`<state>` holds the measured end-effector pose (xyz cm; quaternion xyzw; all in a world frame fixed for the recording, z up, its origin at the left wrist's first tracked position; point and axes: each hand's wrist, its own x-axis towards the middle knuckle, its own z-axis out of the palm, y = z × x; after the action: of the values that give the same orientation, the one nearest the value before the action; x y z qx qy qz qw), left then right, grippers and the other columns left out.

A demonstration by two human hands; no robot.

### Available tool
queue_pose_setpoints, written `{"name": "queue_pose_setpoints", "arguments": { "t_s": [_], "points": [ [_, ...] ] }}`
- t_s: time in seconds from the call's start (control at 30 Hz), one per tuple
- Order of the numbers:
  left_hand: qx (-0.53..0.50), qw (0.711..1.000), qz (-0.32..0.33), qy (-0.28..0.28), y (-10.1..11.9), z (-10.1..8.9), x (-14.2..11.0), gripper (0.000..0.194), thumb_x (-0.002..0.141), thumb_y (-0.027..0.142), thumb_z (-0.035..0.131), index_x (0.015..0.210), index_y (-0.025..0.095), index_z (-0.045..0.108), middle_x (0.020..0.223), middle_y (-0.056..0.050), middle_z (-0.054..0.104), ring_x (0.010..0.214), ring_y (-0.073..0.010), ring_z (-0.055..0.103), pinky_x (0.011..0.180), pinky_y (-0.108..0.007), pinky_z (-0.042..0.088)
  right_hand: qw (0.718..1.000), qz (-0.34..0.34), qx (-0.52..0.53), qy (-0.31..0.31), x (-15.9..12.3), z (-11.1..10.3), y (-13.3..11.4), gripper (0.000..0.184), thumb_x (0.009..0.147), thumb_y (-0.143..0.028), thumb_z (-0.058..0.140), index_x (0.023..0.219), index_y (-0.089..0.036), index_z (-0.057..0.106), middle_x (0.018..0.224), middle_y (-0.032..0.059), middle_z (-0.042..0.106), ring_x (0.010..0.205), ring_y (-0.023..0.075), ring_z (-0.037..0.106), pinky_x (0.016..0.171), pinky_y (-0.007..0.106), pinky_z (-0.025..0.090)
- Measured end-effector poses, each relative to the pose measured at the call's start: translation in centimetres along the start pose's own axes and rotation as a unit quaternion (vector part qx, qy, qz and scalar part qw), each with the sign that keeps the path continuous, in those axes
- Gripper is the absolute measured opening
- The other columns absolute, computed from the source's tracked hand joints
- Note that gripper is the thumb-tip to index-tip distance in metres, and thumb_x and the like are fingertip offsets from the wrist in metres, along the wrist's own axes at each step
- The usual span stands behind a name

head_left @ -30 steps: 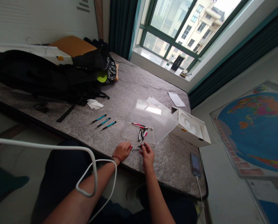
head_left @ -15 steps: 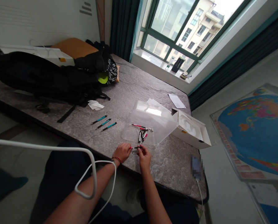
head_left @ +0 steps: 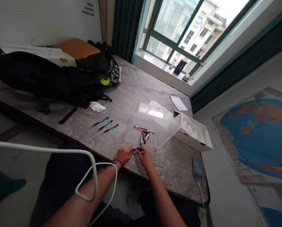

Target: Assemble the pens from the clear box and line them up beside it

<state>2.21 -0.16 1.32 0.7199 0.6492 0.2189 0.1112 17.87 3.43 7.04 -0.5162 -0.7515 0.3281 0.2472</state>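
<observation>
Our fingertips are pinched closed on both sides of a slim black pen with a red tip, held just above a grey quilted mattress, right by its edge. Our left hand, with a red string bracelet on the wrist, has one end, and our right hand has the other.

Just ahead, a clear plastic cover lies on the mattress with a small pile of red and black pens on it, butting up against an open white cardboard box. Three teal pens sit side by side to the left.

A bulky black backpack slumps further back. A glossy world map covers the wall, and there's a green-framed window. A white cable loops across our view, over our left forearm.
</observation>
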Motion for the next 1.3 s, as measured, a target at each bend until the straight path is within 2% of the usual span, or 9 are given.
{"name": "queue_pose_setpoints", "arguments": {
  "t_s": [0.17, 0.37, 0.5, 0.57, 0.63, 0.77, 1.07, 1.2, 1.3],
  "points": [
    [0.015, 1.0, 0.003, -0.008, -0.1, 0.1, 0.0, 0.023, 0.099, 0.03, 0.038, 0.089, 0.021, 0.057, 0.087, -0.006, 0.063, 0.085, -0.0219, 0.056, 0.076, -0.033, 0.038, 0.965, -0.076, -0.207, -0.144, 2.0, -2.3, -0.7, 0.025, 0.094, -0.038, 0.054, 0.089, -0.019, 0.069, 0.089, 0.0085, 0.072, 0.087, 0.0202, 0.065, 0.079, 0.028, 0.044],
    [0.017, 1.0, 0.01, -0.012, 0.0, 0.1, 0.0, 0.021, 0.098, 0.028, 0.039, 0.09, 0.022, 0.057, 0.089, -0.005, 0.063, 0.086, -0.0214, 0.055, 0.077, -0.033, 0.037, 0.942, -0.028, -0.235, -0.239, 3.4, -2.4, -0.1, 0.051, 0.101, -0.045, 0.035, 0.076, -0.017, 0.07, 0.079, 0.0111, 0.072, 0.077, 0.0204, 0.066, 0.073, 0.027, 0.042],
    [0.015, 1.0, 0.007, -0.013, 0.0, 0.1, 0.1, 0.018, 0.097, 0.026, 0.041, 0.09, 0.022, 0.057, 0.088, -0.005, 0.062, 0.086, -0.021, 0.055, 0.077, -0.032, 0.037, 0.97, -0.045, -0.14, -0.193, 2.9, -2.4, 0.7, 0.031, 0.094, -0.043, 0.054, 0.108, -0.018, 0.065, 0.09, 0.0075, 0.071, 0.08, 0.0184, 0.065, 0.075, 0.027, 0.045],
    [0.013, 1.0, 0.008, -0.011, 0.1, 0.1, 0.1, 0.016, 0.096, 0.026, 0.043, 0.09, 0.022, 0.057, 0.088, -0.004, 0.062, 0.086, -0.0208, 0.055, 0.076, -0.031, 0.037, 0.983, -0.061, -0.069, -0.159, 2.3, -2.4, 1.2, 0.042, 0.084, -0.036, 0.068, 0.121, -0.02, 0.055, 0.096, 0.005, 0.069, 0.078, 0.0162, 0.064, 0.074, 0.026, 0.047],
    [0.016, 1.0, 0.009, -0.009, 0.1, 0.1, 0.0, 0.014, 0.095, 0.025, 0.044, 0.089, 0.022, 0.056, 0.087, -0.004, 0.062, 0.086, -0.0208, 0.055, 0.076, -0.031, 0.036, 0.989, -0.065, -0.024, -0.13, 1.7, -2.1, 1.8, 0.039, 0.081, -0.026, 0.069, 0.117, -0.02, 0.055, 0.097, 0.0035, 0.068, 0.077, 0.0147, 0.063, 0.073, 0.026, 0.049],
    [0.017, 1.0, 0.003, -0.012, 0.1, 0.2, 0.1, 0.017, 0.096, 0.027, 0.043, 0.088, 0.022, 0.056, 0.087, -0.004, 0.063, 0.086, -0.0208, 0.055, 0.076, -0.031, 0.036, 0.995, -0.051, -0.026, -0.077, 1.2, -1.1, 2.9, 0.007, 0.087, -0.02, 0.06, 0.093, -0.02, 0.063, 0.089, 0.0029, 0.068, 0.081, 0.0159, 0.063, 0.074, 0.026, 0.048],
    [0.045, 0.999, 0.006, -0.023, 0.4, 0.1, 0.3, 0.019, 0.096, 0.026, 0.042, 0.086, 0.022, 0.057, 0.087, -0.004, 0.063, 0.087, -0.0198, 0.055, 0.077, -0.03, 0.036, 0.996, 0.001, -0.063, -0.064, 1.1, -0.5, 2.6, 0.029, 0.097, -0.036, 0.048, 0.08, -0.019, 0.065, 0.075, 0.0044, 0.068, 0.072, 0.0168, 0.062, 0.068, 0.024, 0.04],
    [0.06, 0.998, 0.012, -0.03, 0.3, 0.2, 0.3, 0.02, 0.097, 0.026, 0.04, 0.087, 0.022, 0.057, 0.086, -0.004, 0.063, 0.086, -0.0196, 0.055, 0.077, -0.03, 0.036, 0.997, -0.04, 0.01, -0.065, 0.4, -0.6, 2.3, 0.018, 0.09, -0.032, 0.058, 0.102, -0.02, 0.063, 0.08, 0.0012, 0.068, 0.072, 0.0155, 0.062, 0.068, 0.023, 0.041],
    [0.067, 0.997, 0.01, -0.027, 0.3, 0.3, 0.3, 0.019, 0.096, 0.025, 0.041, 0.087, 0.022, 0.057, 0.087, -0.004, 0.063, 0.086, -0.0194, 0.056, 0.077, -0.03, 0.036, 0.997, -0.04, 0.019, -0.056, 0.4, -0.4, 2.3, 0.012, 0.09, -0.028, 0.058, 0.097, -0.021, 0.064, 0.085, 0.0022, 0.07, 0.078, 0.016, 0.063, 0.072, 0.023, 0.041]
  ]
}}
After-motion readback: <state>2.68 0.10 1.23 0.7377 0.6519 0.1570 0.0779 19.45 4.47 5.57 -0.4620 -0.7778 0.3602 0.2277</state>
